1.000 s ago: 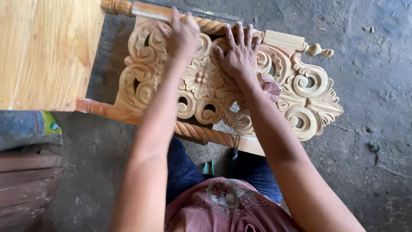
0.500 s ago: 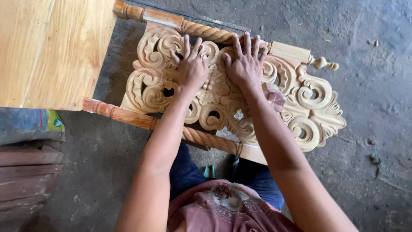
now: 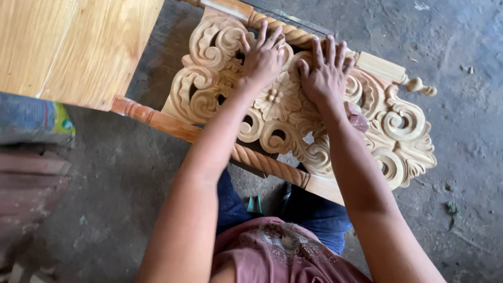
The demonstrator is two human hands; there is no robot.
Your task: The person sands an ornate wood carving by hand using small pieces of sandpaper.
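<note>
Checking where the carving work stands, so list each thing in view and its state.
Carved panel: unpainted, lying across the twisted rails.
Left hand: flat on the carving, fingers spread, holding nothing.
Right hand: flat on the carving, fingers spread.
Twisted rail: bare wood, under the panel.
Flat board: smooth, uncarved.

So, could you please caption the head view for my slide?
Both hands, left and right, press flat on an ornately carved wooden panel.

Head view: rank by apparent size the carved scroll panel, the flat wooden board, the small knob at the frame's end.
1. carved scroll panel, though the flat wooden board is cut off by the frame edge, so unsure.
2. flat wooden board.
3. small knob, clearly smallest.
</note>
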